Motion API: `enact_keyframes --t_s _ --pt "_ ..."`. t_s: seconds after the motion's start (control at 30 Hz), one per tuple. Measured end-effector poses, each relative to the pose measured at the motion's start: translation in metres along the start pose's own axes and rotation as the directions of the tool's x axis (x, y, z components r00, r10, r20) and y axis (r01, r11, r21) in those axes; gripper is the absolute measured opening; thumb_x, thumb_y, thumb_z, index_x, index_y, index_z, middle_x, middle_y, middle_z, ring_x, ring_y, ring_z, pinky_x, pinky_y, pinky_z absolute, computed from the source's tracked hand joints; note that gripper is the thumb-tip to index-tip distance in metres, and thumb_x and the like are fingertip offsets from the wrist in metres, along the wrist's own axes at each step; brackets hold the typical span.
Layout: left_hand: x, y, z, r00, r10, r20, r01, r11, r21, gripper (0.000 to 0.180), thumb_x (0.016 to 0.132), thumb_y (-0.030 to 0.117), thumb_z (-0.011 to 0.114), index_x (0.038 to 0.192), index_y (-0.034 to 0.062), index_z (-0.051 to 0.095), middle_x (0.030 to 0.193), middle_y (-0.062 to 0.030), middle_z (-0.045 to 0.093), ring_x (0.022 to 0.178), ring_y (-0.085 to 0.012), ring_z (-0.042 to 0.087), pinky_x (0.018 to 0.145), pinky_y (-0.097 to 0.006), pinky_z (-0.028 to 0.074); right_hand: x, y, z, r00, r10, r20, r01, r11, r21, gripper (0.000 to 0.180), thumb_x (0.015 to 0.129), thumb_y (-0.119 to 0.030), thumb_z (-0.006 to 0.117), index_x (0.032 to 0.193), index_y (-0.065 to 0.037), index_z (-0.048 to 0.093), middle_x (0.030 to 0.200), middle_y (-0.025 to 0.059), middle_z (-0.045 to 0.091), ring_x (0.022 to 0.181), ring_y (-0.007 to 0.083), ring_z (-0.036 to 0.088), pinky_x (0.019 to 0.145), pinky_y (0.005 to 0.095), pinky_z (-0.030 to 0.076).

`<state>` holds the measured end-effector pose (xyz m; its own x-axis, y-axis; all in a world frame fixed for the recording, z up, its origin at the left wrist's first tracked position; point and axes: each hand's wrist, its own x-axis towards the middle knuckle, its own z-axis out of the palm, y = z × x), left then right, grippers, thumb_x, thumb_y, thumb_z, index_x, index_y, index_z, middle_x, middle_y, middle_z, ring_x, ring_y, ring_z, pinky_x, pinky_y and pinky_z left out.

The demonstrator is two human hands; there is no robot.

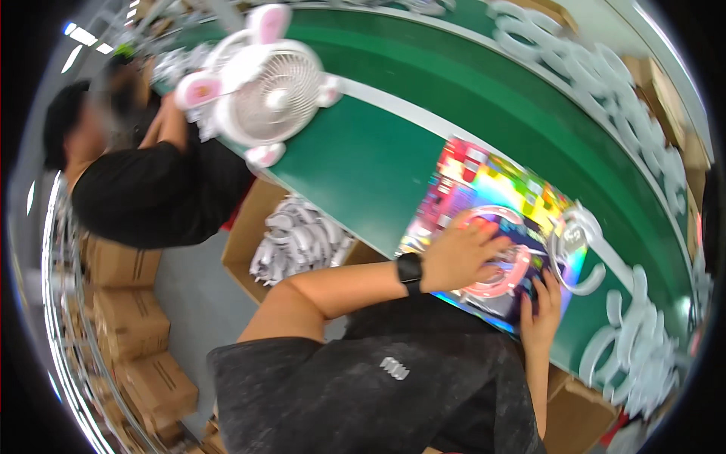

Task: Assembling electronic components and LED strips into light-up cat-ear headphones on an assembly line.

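A colourful glossy flat box (495, 204) lies on the green table (363, 166) in front of me. My left hand (463, 253), with a black watch on the wrist, presses flat on the box's near part over a pink ring-shaped picture. My right hand (541, 310) grips the box's near right edge. A white headset (576, 244) rests on the box's right side, just beyond my right fingers.
A white and pink desk fan with rabbit ears (265, 87) stands at the table's left end. A person in black (144, 181) sits beyond it. An open carton of white headsets (299, 238) sits below. More white headsets (635, 348) line the right; stacked cartons (128, 325) stand left.
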<state>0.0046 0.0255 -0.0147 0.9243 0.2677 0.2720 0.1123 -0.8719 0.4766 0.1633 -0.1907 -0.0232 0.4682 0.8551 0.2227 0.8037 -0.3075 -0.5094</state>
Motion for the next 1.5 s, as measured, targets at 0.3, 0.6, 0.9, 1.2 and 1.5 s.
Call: enact_keyframes --t_s 0.3,0.6,0.9,1.2,1.5 --pt "-0.012 0.017 -0.014 0.997 -0.081 -0.016 0.082 0.988 0.133 0.061 0.078 0.038 0.073 0.127 0.0059 0.057 0.137 -0.018 0.05 0.131 -0.037 0.042 0.108 -0.057 0.028 0.009 -0.016 0.01 0.979 0.133 -0.152 -0.093 0.965 0.243 0.03 0.081 -0.001 0.069 0.11 -0.002 0.065 0.133 0.0169 0.055 0.128 0.0359 0.048 0.107 0.0422 0.038" --pt "0.008 0.027 -0.011 0.996 0.041 0.083 -0.039 0.999 -0.032 0.06 0.08 0.034 0.072 0.131 0.0094 0.053 0.135 -0.0141 0.053 0.133 -0.0327 0.042 0.11 -0.054 0.027 0.014 -0.026 0.011 0.992 0.111 -0.055 -0.082 0.921 0.381 0.034 0.08 -0.002 0.067 0.114 -0.002 0.063 0.129 0.0165 0.056 0.115 0.033 0.057 0.096 0.0377 0.047" --pt "0.023 0.008 -0.046 0.911 0.189 0.365 -0.253 0.958 0.135 0.045 0.077 0.016 0.071 0.121 0.0122 0.061 0.144 -0.0093 0.047 0.141 -0.0332 0.034 0.114 -0.058 0.021 0.024 -0.028 0.017 0.998 0.05 0.027 -0.057 0.919 0.391 0.032 0.079 -0.004 0.069 0.11 -0.003 0.063 0.113 0.0157 0.064 0.102 0.0342 0.061 0.087 0.0381 0.05" --pt "0.011 0.03 -0.017 0.981 0.159 0.11 -0.174 0.973 0.151 0.019 0.075 0.016 0.07 0.091 0.0076 0.067 0.108 -0.0084 0.063 0.114 -0.0272 0.057 0.11 -0.062 0.028 0.016 -0.041 0.029 0.994 0.108 -0.014 -0.092 0.902 0.422 0.024 0.077 -0.002 0.071 0.1 -0.003 0.065 0.108 0.0141 0.065 0.097 0.033 0.064 0.082 0.037 0.051" --pt "0.015 0.019 -0.009 0.961 0.161 0.224 -0.172 0.984 0.033 0.013 0.078 0.019 0.069 0.075 0.0069 0.064 0.082 -0.0053 0.064 0.078 -0.0235 0.066 0.083 -0.037 0.053 0.018 -0.049 0.031 0.99 0.143 -0.017 -0.129 0.934 0.333 0.018 0.074 -0.002 0.071 0.092 -0.004 0.066 0.102 0.011 0.067 0.091 0.0299 0.065 0.077 0.0363 0.053"
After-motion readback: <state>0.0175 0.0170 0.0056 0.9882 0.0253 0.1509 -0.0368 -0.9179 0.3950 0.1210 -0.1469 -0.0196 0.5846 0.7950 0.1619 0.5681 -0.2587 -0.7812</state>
